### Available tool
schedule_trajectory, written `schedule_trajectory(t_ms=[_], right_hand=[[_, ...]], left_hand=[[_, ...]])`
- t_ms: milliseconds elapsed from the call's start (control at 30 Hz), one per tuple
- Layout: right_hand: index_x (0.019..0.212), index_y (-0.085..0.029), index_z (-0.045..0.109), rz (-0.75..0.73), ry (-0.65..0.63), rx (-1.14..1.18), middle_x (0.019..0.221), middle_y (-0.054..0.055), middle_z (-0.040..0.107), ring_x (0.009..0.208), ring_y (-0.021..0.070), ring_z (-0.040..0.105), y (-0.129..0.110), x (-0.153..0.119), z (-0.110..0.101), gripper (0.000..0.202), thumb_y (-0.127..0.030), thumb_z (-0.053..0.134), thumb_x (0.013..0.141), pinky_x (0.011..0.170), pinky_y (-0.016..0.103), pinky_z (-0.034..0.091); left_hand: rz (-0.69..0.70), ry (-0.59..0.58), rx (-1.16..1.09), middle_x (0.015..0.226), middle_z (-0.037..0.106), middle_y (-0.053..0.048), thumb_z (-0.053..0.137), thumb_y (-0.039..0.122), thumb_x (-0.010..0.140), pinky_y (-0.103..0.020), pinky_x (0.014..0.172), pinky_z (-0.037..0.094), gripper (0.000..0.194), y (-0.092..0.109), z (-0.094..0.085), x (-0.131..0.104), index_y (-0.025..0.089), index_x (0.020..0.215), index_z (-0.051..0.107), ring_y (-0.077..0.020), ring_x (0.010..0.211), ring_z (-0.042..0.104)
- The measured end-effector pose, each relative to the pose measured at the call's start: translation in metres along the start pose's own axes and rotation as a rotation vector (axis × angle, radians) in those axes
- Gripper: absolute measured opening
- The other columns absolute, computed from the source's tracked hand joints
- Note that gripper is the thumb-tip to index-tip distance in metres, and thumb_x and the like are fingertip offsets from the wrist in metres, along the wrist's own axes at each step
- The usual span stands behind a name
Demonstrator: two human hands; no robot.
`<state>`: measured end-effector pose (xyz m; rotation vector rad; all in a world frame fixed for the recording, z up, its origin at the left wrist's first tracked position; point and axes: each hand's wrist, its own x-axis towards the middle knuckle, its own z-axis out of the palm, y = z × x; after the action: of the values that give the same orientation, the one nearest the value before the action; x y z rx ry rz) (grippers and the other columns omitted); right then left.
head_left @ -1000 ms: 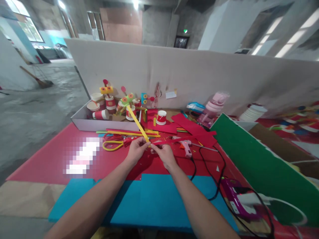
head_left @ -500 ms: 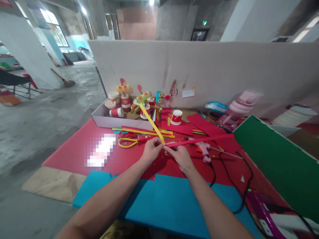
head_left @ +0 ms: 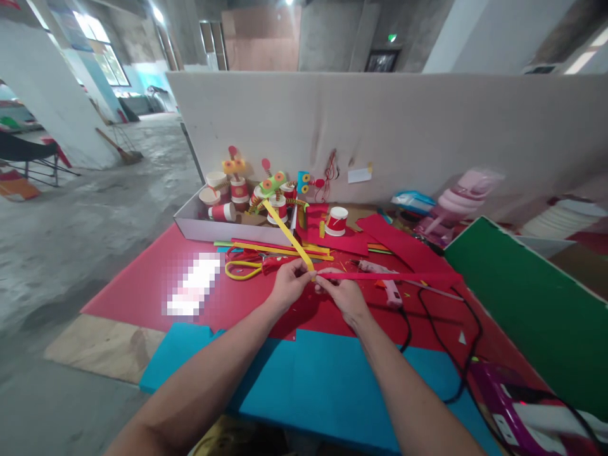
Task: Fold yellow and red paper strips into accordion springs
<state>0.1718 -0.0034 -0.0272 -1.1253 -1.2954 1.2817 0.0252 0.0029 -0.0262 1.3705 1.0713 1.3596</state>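
A yellow paper strip (head_left: 288, 234) and a red paper strip (head_left: 394, 276) meet at one end between my two hands. My left hand (head_left: 291, 284) pinches the joined end, with the yellow strip slanting up and away to the left. Fingers closed, my right hand (head_left: 341, 290) grips the red strip close to the same joint, and the strip runs out to the right. The fingertips of both hands nearly touch. Behind the red strip lies a pink glue gun (head_left: 392, 294). Yellow- and red-handled scissors (head_left: 244, 270) rest left of my left hand.
A white box (head_left: 232, 234) holds paper cups and cup figures at the back. A red-wrapped cup (head_left: 337, 221) stands right of it. Black cable (head_left: 479, 329) curls at the right, near a green board (head_left: 527, 310). Blue sheets (head_left: 323, 380) lie along the front edge.
The red strip's free end has swung down and toward me, so the strip now lies nearly level. The yellow strip's far end has shifted slightly left. Both hands keep their hold.
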Motion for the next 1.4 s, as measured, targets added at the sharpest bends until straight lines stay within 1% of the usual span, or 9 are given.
schedule_trajectory(t_ms=[100,300,500,700,800,933,1100,1267,1400], right_hand=[[0.085,-0.019,0.067,-0.006,-0.008,-0.012,0.068,0.002,0.067,0.062,0.0168,0.063,0.001,0.000,0.000,0.032,-0.045,0.073,0.067,0.063,0.030,0.052],[0.081,-0.019,0.066,-0.058,0.072,0.085,0.067,0.001,0.067,0.062,0.0162,0.062,-0.001,0.002,0.000,0.034,-0.048,0.074,0.066,0.065,0.030,0.051],[0.080,-0.019,0.067,-0.042,0.101,0.108,0.067,0.000,0.066,0.062,0.0155,0.062,0.002,0.003,0.002,0.031,-0.046,0.075,0.066,0.065,0.029,0.052],[0.077,-0.019,0.067,0.005,0.147,0.147,0.064,0.000,0.066,0.058,0.0150,0.061,0.001,0.003,0.002,0.029,-0.043,0.075,0.064,0.061,0.028,0.052],[0.076,-0.019,0.067,0.019,0.163,0.161,0.062,-0.001,0.065,0.057,0.0144,0.061,-0.002,0.002,0.003,0.027,-0.041,0.075,0.064,0.062,0.029,0.052],[0.072,-0.018,0.067,0.010,0.143,0.116,0.059,-0.001,0.064,0.058,0.0147,0.061,-0.006,0.000,0.003,0.022,-0.038,0.072,0.066,0.061,0.028,0.051],[0.083,-0.019,0.069,-0.022,-0.003,0.187,0.067,0.000,0.068,0.062,0.0148,0.063,-0.007,0.005,-0.002,0.022,-0.031,0.072,0.064,0.066,0.028,0.051],[0.069,-0.015,0.068,0.113,0.068,0.307,0.062,0.002,0.066,0.060,0.0142,0.061,-0.001,0.009,-0.001,0.022,-0.035,0.074,0.060,0.067,0.030,0.051],[0.073,-0.018,0.067,0.089,0.055,0.404,0.061,-0.001,0.064,0.060,0.0128,0.059,-0.003,0.004,0.004,0.024,-0.033,0.077,0.059,0.066,0.028,0.050]], left_hand=[[0.038,-0.003,0.059,0.058,0.049,0.004,0.068,0.028,0.072,-0.023,0.056,0.034,0.023,-0.001,0.000,0.000,0.016,0.061,0.051,-0.0094,0.056,0.043],[0.001,-0.070,-0.024,0.067,0.058,0.000,0.068,0.032,0.073,-0.024,0.061,0.040,0.019,0.001,0.002,-0.001,0.016,0.073,0.057,-0.0116,0.062,0.052],[-0.019,-0.045,0.031,0.061,0.057,0.001,0.068,0.029,0.071,-0.023,0.059,0.038,0.018,0.006,0.001,-0.001,0.015,0.065,0.058,-0.0110,0.059,0.050],[-0.096,-0.085,-0.104,0.057,0.055,0.001,0.061,0.041,0.079,-0.023,0.056,0.037,0.029,0.011,0.001,-0.001,0.015,0.068,0.060,-0.0106,0.055,0.048],[-0.118,-0.083,-0.140,0.059,0.056,0.001,0.064,0.042,0.077,-0.023,0.057,0.039,0.028,0.014,0.002,-0.002,0.015,0.071,0.061,-0.0105,0.055,0.049],[-0.151,-0.084,-0.149,0.058,0.058,0.001,0.072,0.037,0.070,-0.022,0.056,0.039,0.025,0.016,0.003,-0.003,0.014,0.070,0.061,-0.0102,0.055,0.050],[-0.179,-0.032,-0.237,0.059,0.059,0.001,0.072,0.033,0.069,-0.022,0.055,0.040,0.022,0.014,-0.001,-0.002,0.014,0.069,0.062,-0.0092,0.054,0.050],[-0.204,-0.040,-0.298,0.060,0.058,0.001,0.074,0.031,0.068,-0.021,0.054,0.040,0.021,0.011,-0.002,-0.001,0.014,0.071,0.063,-0.0087,0.053,0.050],[-0.213,-0.073,-0.301,0.060,0.061,-0.001,0.074,0.032,0.069,-0.022,0.054,0.041,0.021,0.011,0.000,-0.002,0.014,0.072,0.064,-0.0094,0.053,0.051]])
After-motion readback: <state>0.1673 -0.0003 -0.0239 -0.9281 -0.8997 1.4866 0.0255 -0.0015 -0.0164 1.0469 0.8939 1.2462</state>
